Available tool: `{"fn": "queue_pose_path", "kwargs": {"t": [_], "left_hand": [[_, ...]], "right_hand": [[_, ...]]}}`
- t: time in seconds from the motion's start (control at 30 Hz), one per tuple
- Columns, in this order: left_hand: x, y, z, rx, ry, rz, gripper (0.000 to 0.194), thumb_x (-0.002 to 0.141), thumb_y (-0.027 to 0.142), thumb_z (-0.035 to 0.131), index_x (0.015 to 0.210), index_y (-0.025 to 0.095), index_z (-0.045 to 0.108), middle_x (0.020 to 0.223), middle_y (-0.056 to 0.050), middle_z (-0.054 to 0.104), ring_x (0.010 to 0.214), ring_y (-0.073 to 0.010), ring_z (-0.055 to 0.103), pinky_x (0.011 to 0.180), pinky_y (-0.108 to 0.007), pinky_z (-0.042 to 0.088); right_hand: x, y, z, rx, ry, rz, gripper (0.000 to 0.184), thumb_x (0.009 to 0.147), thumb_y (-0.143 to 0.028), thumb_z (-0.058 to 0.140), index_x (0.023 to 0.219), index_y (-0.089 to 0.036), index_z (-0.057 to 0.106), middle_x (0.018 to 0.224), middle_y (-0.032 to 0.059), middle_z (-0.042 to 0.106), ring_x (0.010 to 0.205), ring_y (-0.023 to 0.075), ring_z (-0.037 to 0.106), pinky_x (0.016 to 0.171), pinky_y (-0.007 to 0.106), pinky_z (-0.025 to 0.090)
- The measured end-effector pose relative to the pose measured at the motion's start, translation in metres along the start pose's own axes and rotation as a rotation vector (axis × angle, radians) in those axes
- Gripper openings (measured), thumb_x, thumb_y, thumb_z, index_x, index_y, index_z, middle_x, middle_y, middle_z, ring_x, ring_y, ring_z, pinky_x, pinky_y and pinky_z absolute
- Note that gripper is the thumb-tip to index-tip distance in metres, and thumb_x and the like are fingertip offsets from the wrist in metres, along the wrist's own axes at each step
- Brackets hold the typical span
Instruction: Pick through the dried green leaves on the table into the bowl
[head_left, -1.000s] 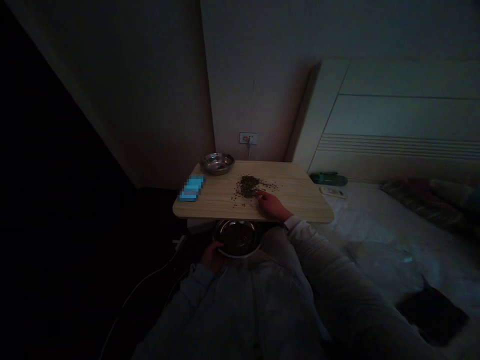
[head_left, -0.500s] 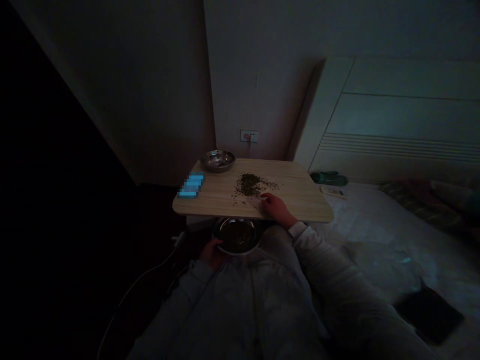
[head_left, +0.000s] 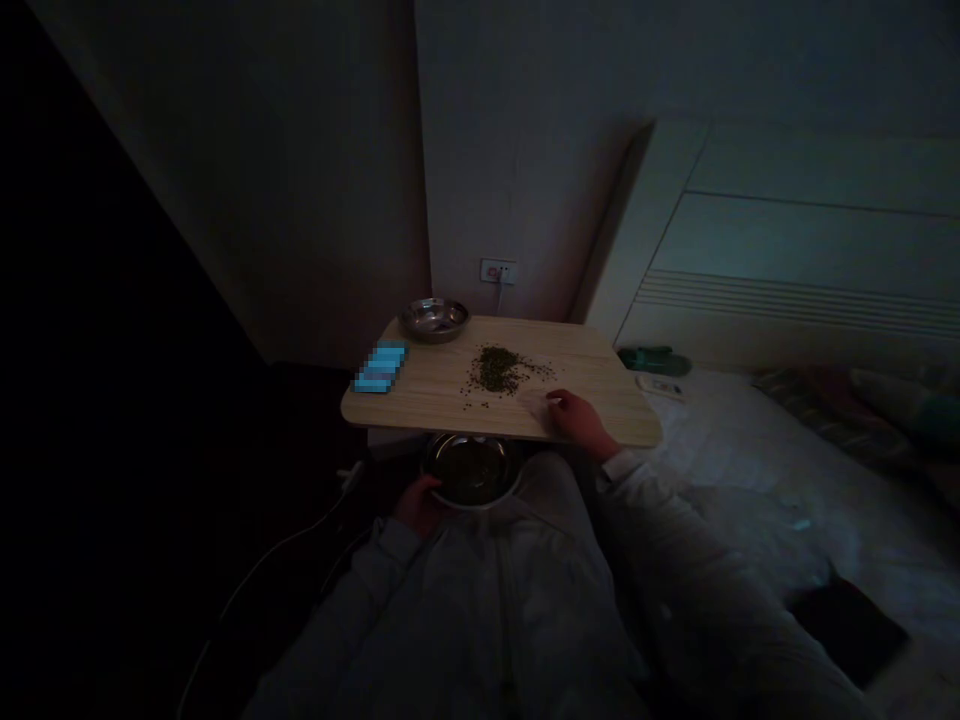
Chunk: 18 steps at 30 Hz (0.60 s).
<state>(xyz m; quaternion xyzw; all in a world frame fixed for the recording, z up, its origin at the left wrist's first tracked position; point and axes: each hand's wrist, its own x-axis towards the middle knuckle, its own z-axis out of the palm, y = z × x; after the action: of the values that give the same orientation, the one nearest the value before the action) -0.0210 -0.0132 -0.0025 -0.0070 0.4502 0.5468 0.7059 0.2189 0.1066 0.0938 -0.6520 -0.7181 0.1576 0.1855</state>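
Observation:
In the head view my left hand (head_left: 420,508) grips the rim of a metal bowl (head_left: 466,500) below the table's front edge, close to my lap. The bowl's dark inside is too dim to make out. My right hand (head_left: 577,418) is over the front right of the wooden tabletop (head_left: 420,405), fingers closed on a thin clear plastic piece (head_left: 534,402) whose exact kind I cannot tell. Just left of and beyond that hand lies a loose pile of small dark green beans (head_left: 496,368), with strays scattered around it.
A second metal bowl (head_left: 435,320) stands at the back left of the tabletop, and a phone with a lit, blurred screen (head_left: 380,367) lies at the left. Behind is a wall socket (head_left: 498,271). On the bed at right lie a green bottle (head_left: 655,361) and a pale remote (head_left: 660,388).
My right hand has moved right, away from the bean pile, with the clear piece still in it. My left hand stays on the bowl's rim. The view has shifted slightly.

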Motion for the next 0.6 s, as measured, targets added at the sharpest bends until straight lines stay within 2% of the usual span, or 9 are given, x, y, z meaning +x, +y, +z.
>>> {"fn": "queue_pose_path", "kwargs": {"t": [0.13, 0.23, 0.43, 0.6], "left_hand": [[-0.003, 0.001, 0.004, 0.019, 0.028, 0.014, 0.027, 0.069, 0.004, 0.049, 0.091, 0.012, 0.062, 0.065, -0.004, 0.070, 0.059, -0.0192, 0.065, 0.056, -0.032, 0.054], [-0.003, 0.002, 0.004, 0.018, 0.024, 0.009, 0.030, 0.069, 0.004, 0.048, 0.095, 0.012, 0.062, 0.065, -0.004, 0.070, 0.061, -0.0205, 0.066, 0.058, -0.033, 0.055], [-0.003, 0.001, 0.004, 0.007, 0.029, 0.023, 0.031, 0.069, 0.004, 0.049, 0.096, 0.011, 0.062, 0.066, -0.005, 0.070, 0.070, -0.0229, 0.068, 0.065, -0.037, 0.056], [-0.004, 0.001, 0.005, -0.012, 0.022, 0.021, 0.031, 0.067, 0.002, 0.050, 0.093, 0.012, 0.062, 0.066, -0.005, 0.070, 0.075, -0.0242, 0.068, 0.066, -0.037, 0.056]], "right_hand": [[0.018, 0.014, -0.009, -0.019, 0.052, 0.047, 0.033, 0.084, -0.017, 0.044, 0.110, -0.013, 0.064, 0.099, 0.0126, 0.070, 0.088, 0.0193, 0.064, 0.076, 0.026, 0.045], [0.026, 0.016, -0.012, 0.017, 0.087, 0.052, 0.033, 0.084, -0.018, 0.044, 0.111, -0.013, 0.063, 0.094, 0.0117, 0.071, 0.086, 0.0188, 0.064, 0.076, 0.026, 0.045], [0.024, 0.000, -0.002, 0.192, -0.021, -0.085, 0.033, 0.084, -0.017, 0.044, 0.111, -0.016, 0.063, 0.075, 0.0031, 0.070, 0.069, 0.0137, 0.062, 0.066, 0.023, 0.045], [0.023, -0.017, 0.007, 0.117, -0.035, -0.086, 0.032, 0.084, -0.018, 0.047, 0.111, -0.016, 0.064, 0.086, 0.0059, 0.071, 0.074, 0.0149, 0.062, 0.071, 0.025, 0.046]]}}
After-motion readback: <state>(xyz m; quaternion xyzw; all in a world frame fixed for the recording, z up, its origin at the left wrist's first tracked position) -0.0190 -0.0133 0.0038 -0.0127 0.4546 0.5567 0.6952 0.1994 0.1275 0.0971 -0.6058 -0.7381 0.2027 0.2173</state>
